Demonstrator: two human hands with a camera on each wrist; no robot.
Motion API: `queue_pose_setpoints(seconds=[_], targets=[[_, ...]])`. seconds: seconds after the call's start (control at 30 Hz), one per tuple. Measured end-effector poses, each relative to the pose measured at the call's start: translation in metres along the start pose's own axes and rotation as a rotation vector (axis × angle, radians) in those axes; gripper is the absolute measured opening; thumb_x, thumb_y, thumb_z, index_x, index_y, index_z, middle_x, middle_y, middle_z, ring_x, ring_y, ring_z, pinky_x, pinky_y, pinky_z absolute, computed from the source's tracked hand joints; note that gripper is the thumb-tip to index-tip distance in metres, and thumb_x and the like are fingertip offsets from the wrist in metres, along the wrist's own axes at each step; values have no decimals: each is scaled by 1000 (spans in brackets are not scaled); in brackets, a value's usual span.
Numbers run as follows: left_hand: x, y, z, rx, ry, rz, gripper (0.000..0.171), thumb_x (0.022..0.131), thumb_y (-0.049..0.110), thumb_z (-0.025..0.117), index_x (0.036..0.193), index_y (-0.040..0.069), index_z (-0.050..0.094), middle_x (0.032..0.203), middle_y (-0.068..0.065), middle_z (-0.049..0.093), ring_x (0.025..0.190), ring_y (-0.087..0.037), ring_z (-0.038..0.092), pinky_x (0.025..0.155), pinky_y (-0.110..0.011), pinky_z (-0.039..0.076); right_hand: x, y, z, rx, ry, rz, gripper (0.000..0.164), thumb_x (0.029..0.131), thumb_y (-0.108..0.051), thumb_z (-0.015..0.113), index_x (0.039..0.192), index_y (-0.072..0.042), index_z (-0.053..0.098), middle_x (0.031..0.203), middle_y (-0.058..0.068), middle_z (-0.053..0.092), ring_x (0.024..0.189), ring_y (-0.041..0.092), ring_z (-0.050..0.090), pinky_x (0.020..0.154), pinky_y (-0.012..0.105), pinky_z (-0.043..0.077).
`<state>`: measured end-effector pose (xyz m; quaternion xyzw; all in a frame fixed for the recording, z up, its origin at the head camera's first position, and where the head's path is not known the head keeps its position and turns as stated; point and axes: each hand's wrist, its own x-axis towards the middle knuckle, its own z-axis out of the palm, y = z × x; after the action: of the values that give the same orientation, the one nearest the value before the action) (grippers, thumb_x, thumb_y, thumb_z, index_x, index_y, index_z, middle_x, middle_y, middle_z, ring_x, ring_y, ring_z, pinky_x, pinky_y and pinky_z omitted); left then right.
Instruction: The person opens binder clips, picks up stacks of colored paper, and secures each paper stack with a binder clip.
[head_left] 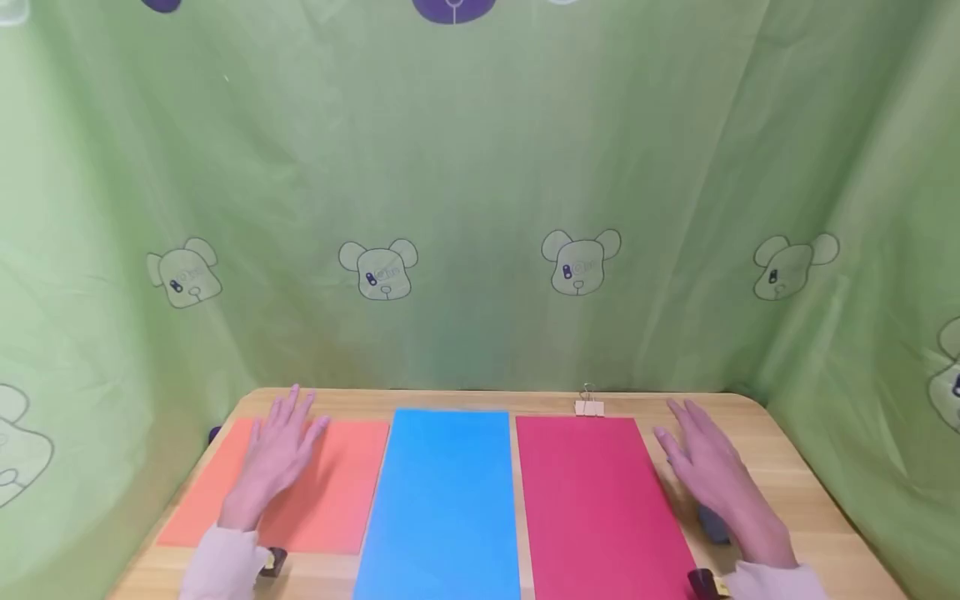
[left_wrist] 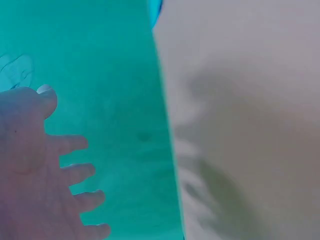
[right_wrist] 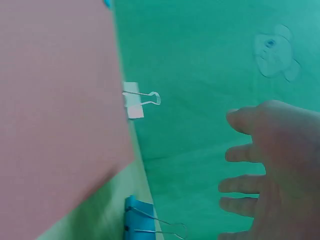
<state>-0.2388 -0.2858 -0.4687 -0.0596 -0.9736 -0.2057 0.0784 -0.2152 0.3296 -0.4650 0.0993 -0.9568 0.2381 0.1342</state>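
Observation:
My left hand hovers above an orange sheet, fingers spread and extended; its shadow falls on the sheet. In the left wrist view the same hand holds nothing. My right hand is to the right of a crimson sheet, fingers extended, and the right wrist view shows this hand with nothing in it. Between the orange and crimson sheets lies a blue sheet. A pale pink binder clip stands behind the crimson sheet. The right wrist view also has a blue binder clip.
The wooden table has rounded far corners. Partly hidden under my right forearm is a dark blue-grey object, its kind unclear. A green curtain with bear-head prints hangs around the back and sides.

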Motion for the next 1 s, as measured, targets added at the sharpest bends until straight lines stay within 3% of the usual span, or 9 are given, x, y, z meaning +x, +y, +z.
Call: queue_pose_setpoints(seconds=[0.23, 0.4, 0.53, 0.67, 0.8, 1.0], targets=[[-7, -2, -13, -83, 32, -37, 72, 110, 51, 31, 162, 2, 21, 167, -28, 8, 150, -55, 7, 112, -77, 4, 1, 8, -9, 79, -24, 31, 66, 110, -36, 44, 155, 10, 27, 154, 42, 28, 137, 63, 28, 105, 77, 25], [-6, -5, -19, -147, 54, -9, 69, 111, 45, 37, 160, -2, 25, 164, -33, 13, 147, -57, 14, 113, -75, 13, -4, 19, -18, 67, -19, 52, 65, 109, -33, 49, 151, 13, 31, 149, 42, 35, 131, 65, 34, 102, 76, 29], [-7, -15, -22, -195, 93, 19, 63, 110, 33, 47, 155, -8, 30, 157, -38, 25, 143, -59, 24, 112, -73, 21, -11, 28, -23, 48, -60, 93, 62, 107, -31, 52, 147, 15, 36, 144, 44, 39, 127, 65, 38, 100, 75, 32], [-18, -31, -23, -200, 109, 23, 58, 107, 22, 55, 149, -14, 36, 148, -40, 37, 137, -58, 33, 110, -69, 28, -18, 34, -21, 25, -138, 147, 61, 107, -31, 54, 145, 15, 39, 141, 45, 41, 124, 66, 40, 98, 75, 36], [-35, -46, -22, -172, 42, -2, 55, 104, 16, 60, 142, -19, 42, 141, -44, 43, 130, -61, 40, 106, -69, 34, -24, 38, -16, 8, -147, 165, 60, 106, -31, 55, 144, 14, 41, 139, 45, 44, 121, 67, 44, 95, 75, 39], [-51, -71, -36, -57, -129, -136, 61, 99, 18, 66, 140, -20, 41, 139, -46, 43, 127, -63, 42, 102, -68, 40, -23, 39, 0, 25, -153, 171, 60, 105, -31, 59, 142, 13, 44, 134, 43, 51, 117, 62, 53, 90, 71, 46]])
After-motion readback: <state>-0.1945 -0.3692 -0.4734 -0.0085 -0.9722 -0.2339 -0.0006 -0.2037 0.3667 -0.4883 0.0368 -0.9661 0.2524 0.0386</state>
